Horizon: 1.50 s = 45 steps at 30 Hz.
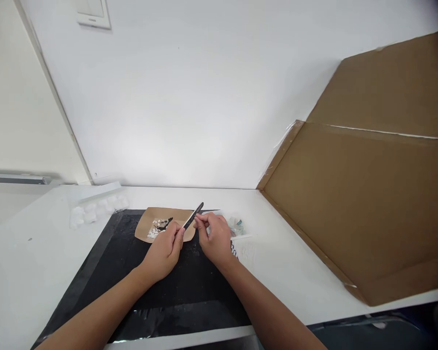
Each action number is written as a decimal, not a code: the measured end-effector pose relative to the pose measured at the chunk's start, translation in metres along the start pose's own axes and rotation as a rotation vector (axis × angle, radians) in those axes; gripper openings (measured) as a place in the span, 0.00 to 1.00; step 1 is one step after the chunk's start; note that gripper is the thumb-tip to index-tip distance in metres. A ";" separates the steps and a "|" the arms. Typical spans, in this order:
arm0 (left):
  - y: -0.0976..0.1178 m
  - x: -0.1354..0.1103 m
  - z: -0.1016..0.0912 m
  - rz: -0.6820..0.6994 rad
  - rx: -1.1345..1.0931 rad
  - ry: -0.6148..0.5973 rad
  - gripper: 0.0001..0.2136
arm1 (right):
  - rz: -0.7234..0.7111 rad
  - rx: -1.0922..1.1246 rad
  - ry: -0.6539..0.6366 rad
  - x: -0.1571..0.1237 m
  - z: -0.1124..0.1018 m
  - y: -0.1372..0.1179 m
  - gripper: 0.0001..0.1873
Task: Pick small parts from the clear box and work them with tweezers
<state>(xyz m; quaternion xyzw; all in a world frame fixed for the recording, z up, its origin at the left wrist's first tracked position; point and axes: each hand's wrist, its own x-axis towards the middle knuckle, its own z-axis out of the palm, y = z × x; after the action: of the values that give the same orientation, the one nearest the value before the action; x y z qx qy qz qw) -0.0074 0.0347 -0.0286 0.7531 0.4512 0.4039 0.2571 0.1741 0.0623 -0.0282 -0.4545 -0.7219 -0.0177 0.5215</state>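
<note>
- A slim dark strip [193, 216] — pale along one edge — is held slanted near the tan tray [142, 229] by the left hand [167, 248], fingers closed round its lower end.
- The right hand [216, 239] is curled beside it, fingertips bunched; any grip cannot be told.

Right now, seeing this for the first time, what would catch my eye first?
Probably the large brown cardboard standing at the right, beside the white wall. Then, near the middle, a slim black-and-white piece held in the left hand, with the right hand close beside it. Nearby, a tan tray of white and black bits rests on a black mat.
</note>
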 end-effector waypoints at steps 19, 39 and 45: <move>-0.001 -0.001 0.005 -0.085 -0.179 0.027 0.18 | -0.069 0.060 -0.026 -0.004 -0.001 -0.006 0.05; 0.000 -0.002 0.009 -0.167 -0.400 0.028 0.19 | -0.161 -0.041 -0.056 -0.008 0.002 -0.009 0.08; 0.002 -0.002 0.007 -0.159 -0.358 0.029 0.19 | -0.140 -0.063 0.017 -0.008 0.001 -0.008 0.06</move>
<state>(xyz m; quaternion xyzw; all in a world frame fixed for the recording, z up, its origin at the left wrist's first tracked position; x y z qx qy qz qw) -0.0010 0.0318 -0.0323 0.6517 0.4337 0.4668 0.4114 0.1684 0.0528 -0.0309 -0.4191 -0.7464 -0.0807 0.5106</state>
